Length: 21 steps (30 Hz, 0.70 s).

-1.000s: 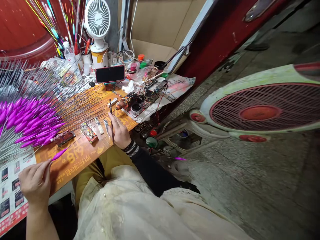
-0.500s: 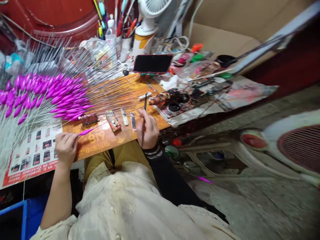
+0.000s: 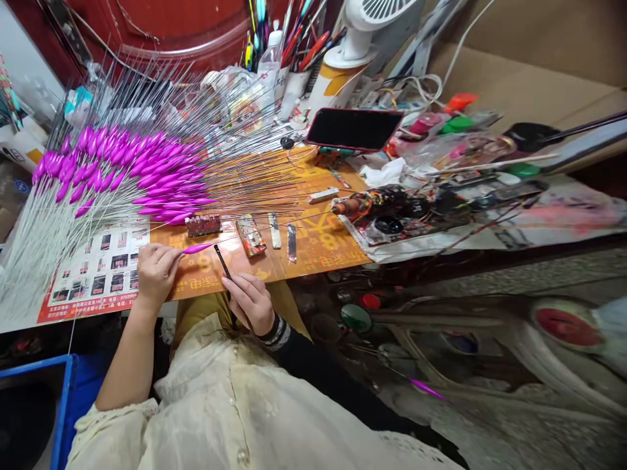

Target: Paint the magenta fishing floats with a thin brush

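Note:
My left hand pinches the end of a magenta fishing float, a slim spindle body with a thin stem pointing right over the table. In my right hand is a thin dark paintbrush, its flat tip up and leaning left, just right of the float's tip; I cannot tell whether they touch. Beyond my left hand lies a large bunch of magenta floats with long thin stems. Small paint-smeared blocks and a dark stained block lie beyond the brush.
A phone stands propped at the back, near a white fan and a clear bottle. Paint-stained tools and pots cover a cloth at right. A blue crate sits below left. Another magenta float shows lower right.
My right hand has moved left and nearer my body with the paintbrush, bringing its tip beside the float's tip. My left hand still holds the float. The camera view has shifted left.

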Motion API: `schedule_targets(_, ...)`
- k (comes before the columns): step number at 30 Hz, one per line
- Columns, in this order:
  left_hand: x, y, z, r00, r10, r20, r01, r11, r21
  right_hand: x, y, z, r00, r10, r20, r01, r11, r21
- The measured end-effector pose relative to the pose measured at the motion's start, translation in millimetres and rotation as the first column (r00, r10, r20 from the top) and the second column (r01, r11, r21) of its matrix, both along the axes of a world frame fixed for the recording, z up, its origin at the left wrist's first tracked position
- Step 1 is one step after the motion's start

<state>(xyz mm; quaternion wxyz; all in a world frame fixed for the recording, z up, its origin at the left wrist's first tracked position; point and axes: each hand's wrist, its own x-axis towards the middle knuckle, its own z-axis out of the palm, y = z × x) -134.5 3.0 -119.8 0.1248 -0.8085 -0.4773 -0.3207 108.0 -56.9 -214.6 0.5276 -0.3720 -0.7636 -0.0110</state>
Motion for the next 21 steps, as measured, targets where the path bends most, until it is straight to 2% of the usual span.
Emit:
schedule_targets(11, 0.5, -0.7, 1.0, 1.000, -0.015, -0.008, 0.016, 0.999, 0.028, -1.3, -0.4, 4.0, 0.998, -0.030, 0.061, 0.031, 0.999, -0.026)
schedule_targets(21, 1.0, 0.0, 0.9, 0.999, -0.039, 0.001, 0.039, 0.997, 0.063, -2.6, -1.1, 12.8, 0.996, -0.049, 0.077, 0.047, 0.999, 0.024)
